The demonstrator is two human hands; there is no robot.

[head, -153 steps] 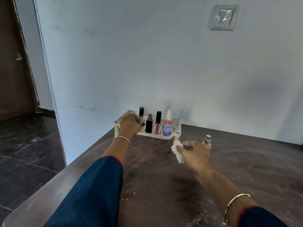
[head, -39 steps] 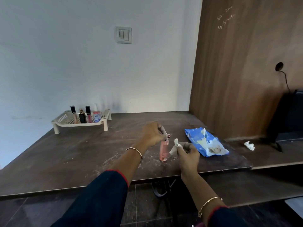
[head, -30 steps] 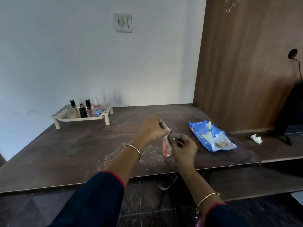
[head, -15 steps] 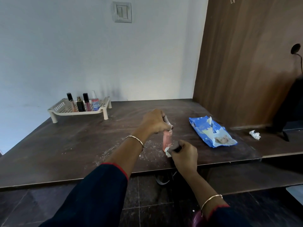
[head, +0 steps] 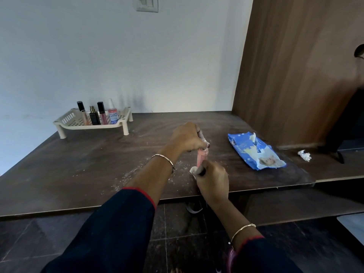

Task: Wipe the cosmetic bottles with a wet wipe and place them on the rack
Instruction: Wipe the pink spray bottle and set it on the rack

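The left hand (head: 187, 139) is pinching the cap end of a slim pink bottle (head: 201, 159), its grip clenched on the top, keeping the bottle upright near the front edge of the bench (head: 78, 164). The right hand (head: 213, 180) is closing its grip around a white wet wipe (head: 193, 170) and pressing it against the bottle's lower part.

To do this step well, the top hand should be holding firm while the wipe is running the full length of the body, with the bottle being turned so that every side gets covered, the base included; too loose a pinch risks the slick bottle slipping.

At the far left, the cream rack (head: 69, 123) is already carrying four bottles (head: 98, 115) standing upright. To the right, the blue wipes packet (head: 256, 152) is lying flat, a crumpled tissue (head: 305, 155) beyond it. The packet's print and the labels on the racked bottles are too small to read.
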